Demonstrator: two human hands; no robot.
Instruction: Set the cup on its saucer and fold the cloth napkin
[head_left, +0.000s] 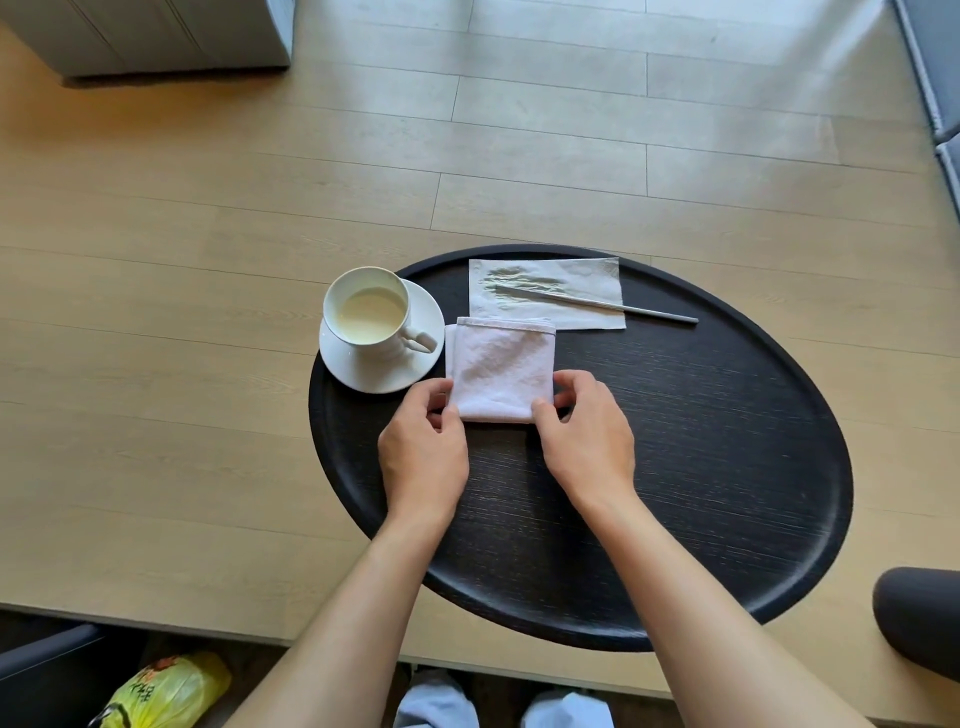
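Note:
A white cup (366, 312) holding a pale milky drink stands upright on its white saucer (382, 374) at the left edge of the round black table (675, 441). Its handle points right. Just right of the saucer lies the white cloth napkin (501, 366), folded into a small square. My left hand (423, 441) pinches the napkin's near left corner. The near right corner is pinched between the thumb and fingers of my right hand (584, 436).
Behind the napkin a stained paper tissue (550, 291) lies flat with a thin metal stick (623, 307) across it. A yellow plastic bag (166, 691) sits on the floor at lower left. A dark rounded object (917, 618) is at lower right.

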